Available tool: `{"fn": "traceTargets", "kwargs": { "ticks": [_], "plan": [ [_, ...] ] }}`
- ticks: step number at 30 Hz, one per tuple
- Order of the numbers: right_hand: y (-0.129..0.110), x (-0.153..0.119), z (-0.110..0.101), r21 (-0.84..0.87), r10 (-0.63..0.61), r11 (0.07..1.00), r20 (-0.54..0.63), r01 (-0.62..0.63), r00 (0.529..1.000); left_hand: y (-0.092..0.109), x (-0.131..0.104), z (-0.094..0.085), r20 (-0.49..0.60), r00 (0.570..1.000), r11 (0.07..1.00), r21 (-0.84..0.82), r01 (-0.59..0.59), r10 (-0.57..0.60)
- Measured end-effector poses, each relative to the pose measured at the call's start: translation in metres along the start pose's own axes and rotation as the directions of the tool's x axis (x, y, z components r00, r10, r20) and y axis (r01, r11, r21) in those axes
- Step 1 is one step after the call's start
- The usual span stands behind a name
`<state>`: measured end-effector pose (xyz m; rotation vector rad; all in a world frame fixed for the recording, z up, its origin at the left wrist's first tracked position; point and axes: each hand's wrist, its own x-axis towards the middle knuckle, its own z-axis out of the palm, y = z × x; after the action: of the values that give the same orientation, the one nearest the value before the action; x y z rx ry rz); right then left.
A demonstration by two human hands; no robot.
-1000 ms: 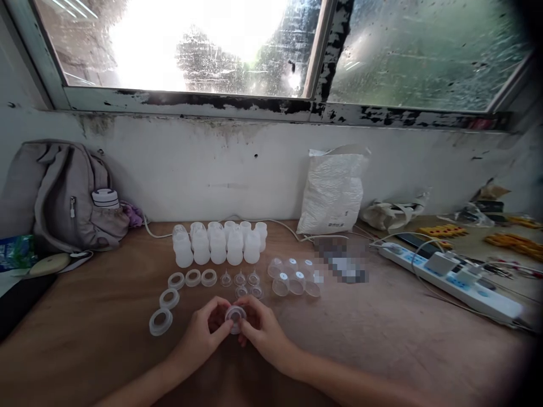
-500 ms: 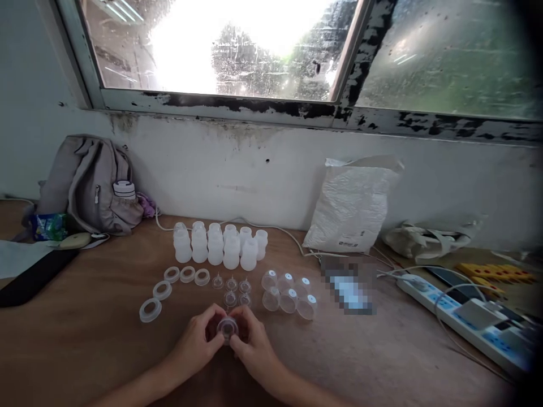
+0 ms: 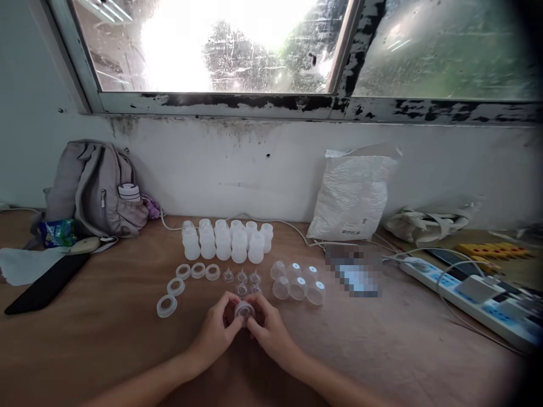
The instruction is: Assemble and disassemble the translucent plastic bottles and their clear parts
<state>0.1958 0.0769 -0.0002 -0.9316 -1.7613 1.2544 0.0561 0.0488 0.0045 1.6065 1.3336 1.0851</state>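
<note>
Between my left hand (image 3: 219,328) and my right hand (image 3: 272,332), a bottle collar ring (image 3: 245,309) with what looks like a clear silicone teat in it is pinched by the thumbs and fingers. My fingers hide its underside. Just beyond my fingertips stand several clear bottle teats (image 3: 241,276), tips up. Translucent collar rings (image 3: 167,306) lie in a bent line to the left. Clear domed caps (image 3: 297,288), some with a white dot on top, stand in two rows to the right. White baby bottles (image 3: 223,246) stand upright in rows behind them.
A grey backpack (image 3: 99,192) leans at the back left, near a black flat case (image 3: 46,282). A white plastic bag (image 3: 350,195) stands against the wall. To the right lie a blurred-out object (image 3: 356,277) and a power strip (image 3: 449,297) with cables.
The camera view has shifted slightly, so the table items appear further right. Both hands still grip the collar ring, which appears a little higher in view, nearer the teats.
</note>
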Motion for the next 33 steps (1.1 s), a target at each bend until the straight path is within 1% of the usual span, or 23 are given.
{"fn": "traceTargets", "kwargs": {
  "ticks": [4, 7, 10, 12, 15, 18, 20, 23, 26, 30, 33],
  "plan": [
    [-0.003, 0.001, 0.002, -0.085, 0.001, 0.996, -0.025, -0.003, 1.000, -0.006, 0.002, 0.001, -0.013, 1.000, 0.999, -0.031, 0.012, -0.012],
    [-0.004, 0.000, 0.005, -0.176, -0.034, 0.984, -0.030, 0.028, 0.999, -0.007, 0.001, -0.001, -0.027, 1.000, 1.000, -0.022, 0.013, -0.014],
    [-0.003, -0.001, 0.007, -0.255, -0.067, 0.966, -0.063, 0.049, 0.996, -0.007, 0.000, -0.002, -0.025, 0.999, 1.000, 0.020, -0.019, 0.020],
    [-0.001, -0.002, 0.008, -0.276, -0.094, 0.959, -0.085, 0.067, 0.992, -0.008, -0.001, -0.003, -0.022, 0.998, 0.997, 0.052, -0.053, 0.055],
    [0.004, -0.002, 0.008, -0.213, -0.101, 0.974, -0.084, 0.081, 0.991, -0.008, -0.001, -0.001, -0.047, 0.993, 0.988, 0.112, -0.102, 0.107],
    [0.010, 0.000, 0.007, -0.042, -0.034, 0.999, -0.058, 0.032, 0.998, -0.005, -0.002, 0.003, -0.109, 0.983, 0.977, 0.172, -0.129, 0.149],
    [0.012, 0.000, 0.006, 0.071, 0.006, 0.998, -0.056, -0.002, 0.998, -0.001, -0.002, 0.007, -0.147, 0.973, 0.971, 0.190, -0.148, 0.177],
    [0.011, -0.001, 0.005, 0.167, 0.016, 0.986, -0.113, 0.003, 0.993, 0.004, -0.001, 0.012, -0.170, 0.966, 0.970, 0.175, -0.167, 0.197],
    [0.009, -0.002, 0.003, 0.201, 0.014, 0.979, -0.149, 0.016, 0.989, 0.005, 0.001, 0.015, -0.160, 0.971, 0.976, 0.157, -0.152, 0.177],
    [0.010, -0.001, 0.002, 0.208, 0.009, 0.978, -0.071, 0.006, 0.997, 0.000, 0.001, 0.011, -0.108, 0.974, 0.971, 0.153, -0.182, 0.199],
    [0.012, -0.001, 0.003, 0.134, -0.037, 0.990, -0.041, 0.043, 0.998, -0.002, -0.002, 0.007, -0.096, 0.970, 0.964, 0.165, -0.207, 0.224]
  ]
}}
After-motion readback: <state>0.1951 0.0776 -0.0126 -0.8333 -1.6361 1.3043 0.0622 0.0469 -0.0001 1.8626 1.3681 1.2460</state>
